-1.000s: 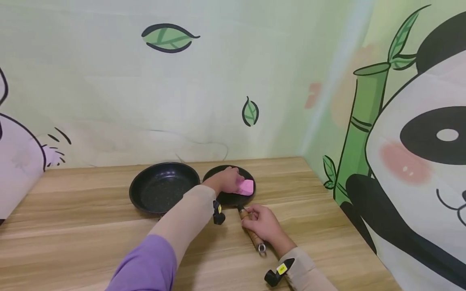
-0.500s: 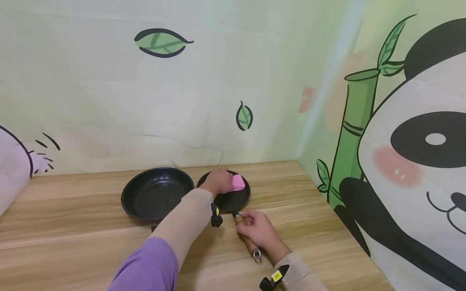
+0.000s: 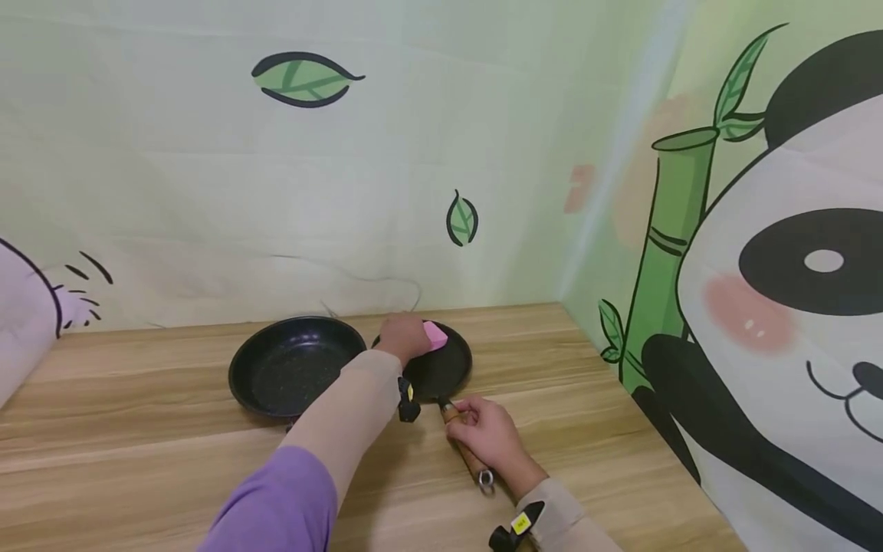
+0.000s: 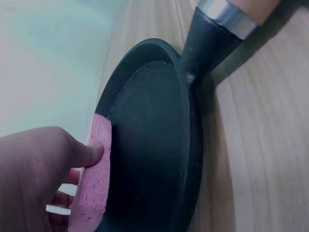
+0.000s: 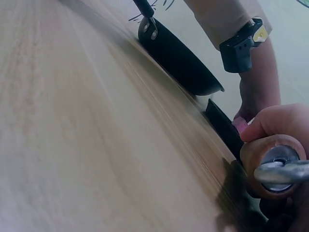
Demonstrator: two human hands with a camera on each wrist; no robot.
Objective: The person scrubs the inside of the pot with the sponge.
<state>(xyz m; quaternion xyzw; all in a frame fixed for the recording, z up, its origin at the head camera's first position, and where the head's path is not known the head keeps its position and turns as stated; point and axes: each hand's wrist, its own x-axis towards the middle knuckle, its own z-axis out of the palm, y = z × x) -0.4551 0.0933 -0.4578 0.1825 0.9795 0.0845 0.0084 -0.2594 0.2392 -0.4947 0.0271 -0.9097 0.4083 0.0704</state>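
Over the last second, the pink sponge [image 4: 96, 179] has been shifted across the inside of the small pan [image 3: 438, 376], from its right side toward its far side, roughly opposite the handle [image 3: 473, 461]. It is pinched in the left grip [image 3: 405, 336], with the thumb pressed on one face and fingers seen behind; in the left wrist view it is held along the rim, though whether the base is touched cannot be told. By this shift the right part of the inside has been uncovered and another stretch of rim reached, so the rubbing is judged to be under way rather than finished. The handle is kept clasped in the right grip [image 3: 491, 433], by which the pan appears to be steadied on the surface [image 3: 593, 429]. No grip is laid on the large pan [image 3: 297, 368], set just beside it.
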